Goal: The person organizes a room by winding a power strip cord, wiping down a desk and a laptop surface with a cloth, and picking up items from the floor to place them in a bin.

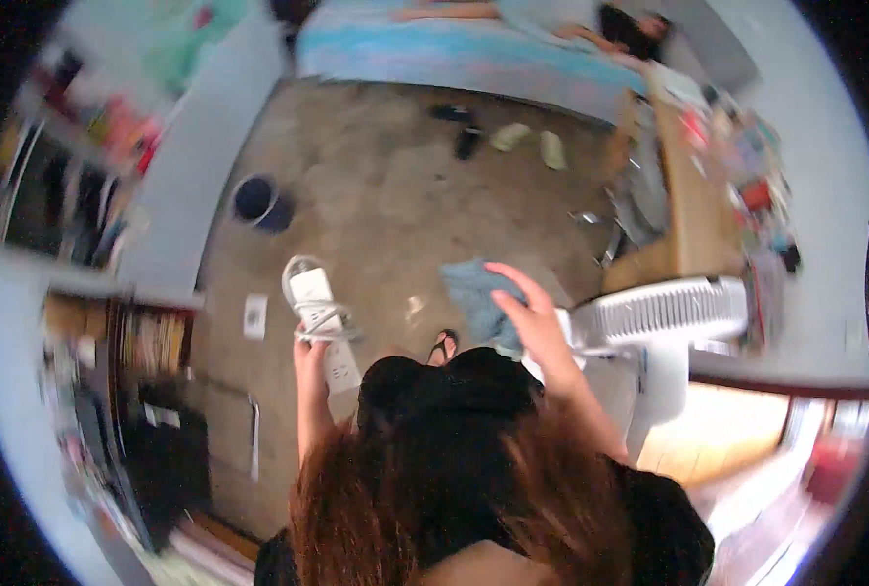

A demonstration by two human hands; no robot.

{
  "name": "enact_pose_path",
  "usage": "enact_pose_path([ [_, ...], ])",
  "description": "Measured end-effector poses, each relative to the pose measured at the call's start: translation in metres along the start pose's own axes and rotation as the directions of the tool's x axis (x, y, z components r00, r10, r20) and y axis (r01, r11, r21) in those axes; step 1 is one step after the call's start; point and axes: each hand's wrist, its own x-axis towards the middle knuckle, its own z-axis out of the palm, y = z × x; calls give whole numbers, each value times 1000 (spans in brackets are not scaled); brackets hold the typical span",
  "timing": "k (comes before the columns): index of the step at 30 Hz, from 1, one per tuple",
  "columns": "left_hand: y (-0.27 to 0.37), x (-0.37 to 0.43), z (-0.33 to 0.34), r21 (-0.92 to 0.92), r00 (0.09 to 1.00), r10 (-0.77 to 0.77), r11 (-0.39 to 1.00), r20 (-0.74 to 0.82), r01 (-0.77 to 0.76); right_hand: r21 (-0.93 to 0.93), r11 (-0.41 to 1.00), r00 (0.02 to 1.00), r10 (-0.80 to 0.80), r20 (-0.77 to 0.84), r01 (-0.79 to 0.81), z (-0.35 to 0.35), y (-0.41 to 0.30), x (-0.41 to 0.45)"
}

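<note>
My left hand grips a white power strip with its pale cord looped around it, out over the floor on the left. On the other side my right hand holds a blue-grey cloth, which hangs down from the fingers. Just right of that hand stands a white electric fan, its head turned sideways. The power strip and the cloth are apart.
A dark blue bin stands at the left. Slippers lie before a bed, where a person lies. A wooden desk and a chair are at the right; bookshelves are at the left.
</note>
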Motion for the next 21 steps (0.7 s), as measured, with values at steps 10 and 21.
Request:
enact_pose_path([
  [10, 27, 67, 17, 202, 875, -246, 964, 416, 175, 179, 982, 954, 113, -277, -65, 46, 9, -80],
  [21, 92, 94, 13, 340, 708, -260, 940, 656, 30, 236, 971, 634, 203, -746, -34, 145, 7, -162],
])
